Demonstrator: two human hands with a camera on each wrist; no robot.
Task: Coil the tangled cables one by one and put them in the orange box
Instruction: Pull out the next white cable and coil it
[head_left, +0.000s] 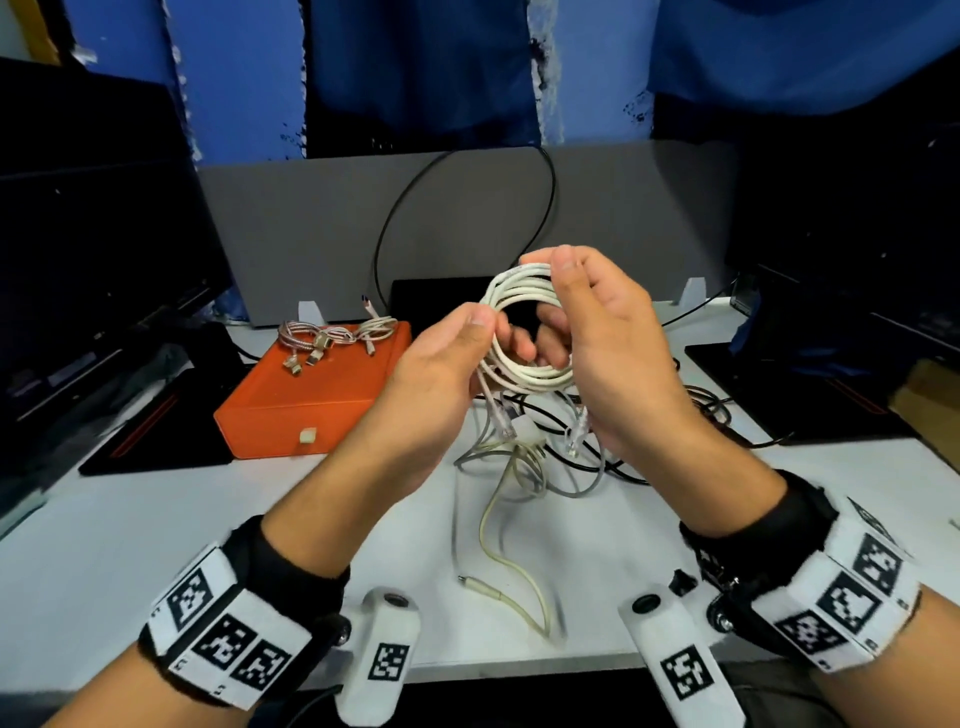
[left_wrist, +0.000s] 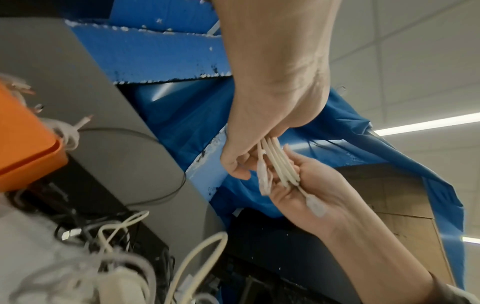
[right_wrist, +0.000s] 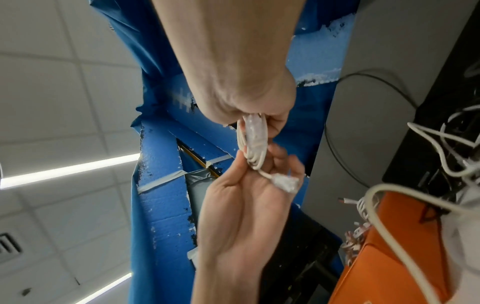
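A white network cable (head_left: 522, 288), wound into a coil of several loops, is held in the air above the table by both hands. My left hand (head_left: 496, 332) pinches the coil's left side between thumb and fingers. My right hand (head_left: 558, 306) grips the top right of the coil, thumb over the strands. Its two clear plugs (head_left: 505, 422) hang below the coil. In the left wrist view the strands (left_wrist: 278, 162) run between both hands. The right wrist view shows the coil (right_wrist: 253, 142) edge-on. The orange box (head_left: 311, 395) sits closed at the left, with coiled cables (head_left: 332, 338) lying on its lid.
A tangle of grey, black and cream cables (head_left: 545, 462) lies on the white table (head_left: 156, 519) under the hands. A cream cable end (head_left: 511, 566) trails toward me. Dark monitors (head_left: 93, 249) stand left and right, and a grey partition (head_left: 322, 228) stands behind.
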